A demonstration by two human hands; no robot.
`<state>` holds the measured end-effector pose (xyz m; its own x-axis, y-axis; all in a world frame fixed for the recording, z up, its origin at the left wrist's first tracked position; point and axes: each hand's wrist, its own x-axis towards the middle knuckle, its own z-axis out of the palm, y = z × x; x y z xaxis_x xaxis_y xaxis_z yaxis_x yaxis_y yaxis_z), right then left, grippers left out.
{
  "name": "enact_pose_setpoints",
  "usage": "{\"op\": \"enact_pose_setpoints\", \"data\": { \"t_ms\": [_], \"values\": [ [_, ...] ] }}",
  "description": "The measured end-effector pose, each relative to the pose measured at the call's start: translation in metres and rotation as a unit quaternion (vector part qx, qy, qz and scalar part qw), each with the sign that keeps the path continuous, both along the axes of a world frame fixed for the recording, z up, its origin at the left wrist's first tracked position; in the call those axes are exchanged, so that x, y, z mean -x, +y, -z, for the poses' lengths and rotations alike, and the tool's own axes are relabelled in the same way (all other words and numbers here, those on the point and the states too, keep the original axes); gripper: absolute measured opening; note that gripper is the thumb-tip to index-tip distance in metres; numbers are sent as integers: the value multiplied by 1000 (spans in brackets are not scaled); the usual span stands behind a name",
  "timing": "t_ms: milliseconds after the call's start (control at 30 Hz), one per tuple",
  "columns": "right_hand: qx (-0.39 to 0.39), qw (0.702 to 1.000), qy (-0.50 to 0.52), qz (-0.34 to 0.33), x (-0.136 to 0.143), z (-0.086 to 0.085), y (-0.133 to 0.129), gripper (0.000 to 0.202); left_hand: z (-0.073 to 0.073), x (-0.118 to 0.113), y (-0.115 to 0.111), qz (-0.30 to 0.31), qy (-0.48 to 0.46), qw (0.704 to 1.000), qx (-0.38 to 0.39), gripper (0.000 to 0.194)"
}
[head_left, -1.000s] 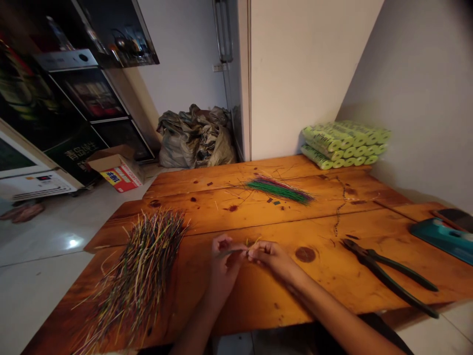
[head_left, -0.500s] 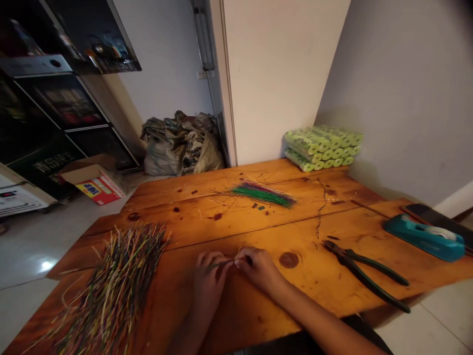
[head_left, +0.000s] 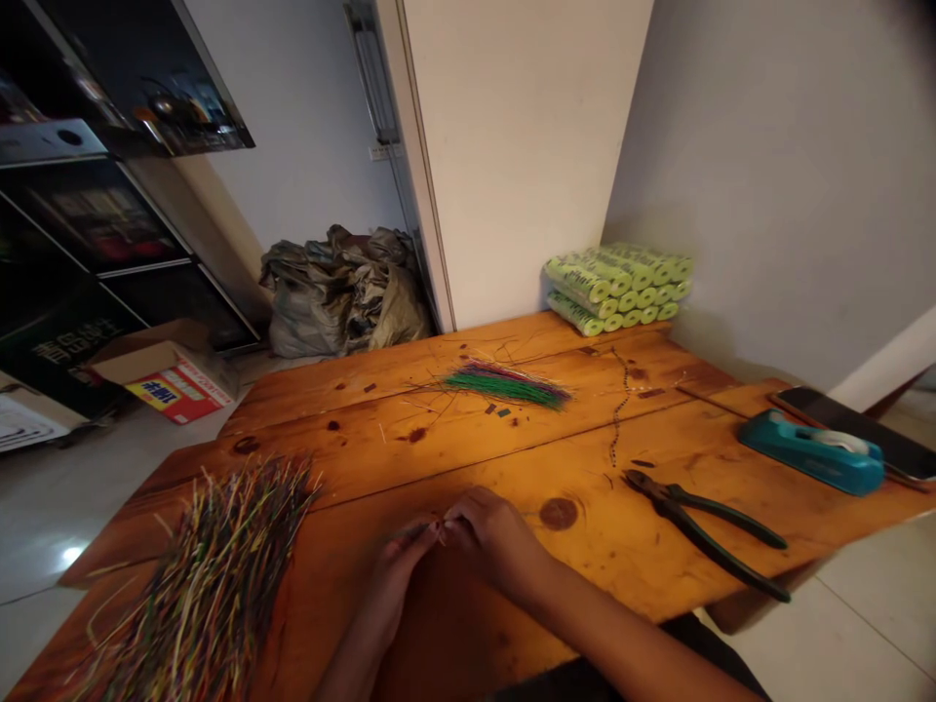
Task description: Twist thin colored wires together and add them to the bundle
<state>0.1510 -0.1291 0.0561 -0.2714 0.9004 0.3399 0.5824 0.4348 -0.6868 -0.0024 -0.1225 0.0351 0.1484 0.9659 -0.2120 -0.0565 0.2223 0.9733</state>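
Note:
My left hand (head_left: pixel 401 554) is closed in a pinch, thumb against forefinger, over the near middle of the table. Its fingertips meet those of my right hand (head_left: pixel 491 542), which is pinched too. Between them is a short, thin piece of wire (head_left: pixel 442 530), mostly covered by the fingers. Left of my hands lies a big heap of multicoloured wires (head_left: pixel 219 556). Beyond them is a smaller bundle of straight green and reddish wires (head_left: pixel 508 383). Dark-handled pliers (head_left: pixel 702 526) lie with their handles apart to the right of my right hand.
The wooden table (head_left: pixel 468 458) bears a teal tape dispenser (head_left: pixel 808 453), a dark phone (head_left: pixel 863 434), and stacked yellow-green rolls (head_left: pixel 618 288) at the back. A thin dark chain-like strand (head_left: pixel 620 409) lies beyond the pliers. On the floor are a cardboard box (head_left: pixel 172 380) and bulging sacks (head_left: pixel 343 292).
The camera view has swung slightly right, so things sit farther left. My hands stay together at the fingertips; the left fingers have curled in and the right hand has turned slightly.

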Motion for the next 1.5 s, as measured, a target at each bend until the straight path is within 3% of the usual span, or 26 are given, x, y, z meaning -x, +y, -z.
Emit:
{"op": "enact_pose_setpoints", "data": {
  "t_ms": [167,367,600,900,1100,1267,1500],
  "values": [
    [0,999,36,-1,1,3,2,14,-4,0,0,2,-17,999,-31,17],
    [87,986,142,-10,-2,0,9,17,3,6,4,29,20,999,-19,24],
    [142,980,139,-14,-2,0,11,14,9,3,8,37,69,994,-80,24],
    [88,990,107,-3,4,6,4,13,6,-5,3,-23,65,990,-123,21],
    [80,991,109,-17,8,11,2,14,17,-3,6,-76,16,987,-140,17],
    [77,991,112,-9,6,11,4,15,17,0,5,-50,111,975,-184,14],
    [47,995,93,6,-5,10,10,14,25,8,16,-4,249,922,-296,21]
  ]
}}
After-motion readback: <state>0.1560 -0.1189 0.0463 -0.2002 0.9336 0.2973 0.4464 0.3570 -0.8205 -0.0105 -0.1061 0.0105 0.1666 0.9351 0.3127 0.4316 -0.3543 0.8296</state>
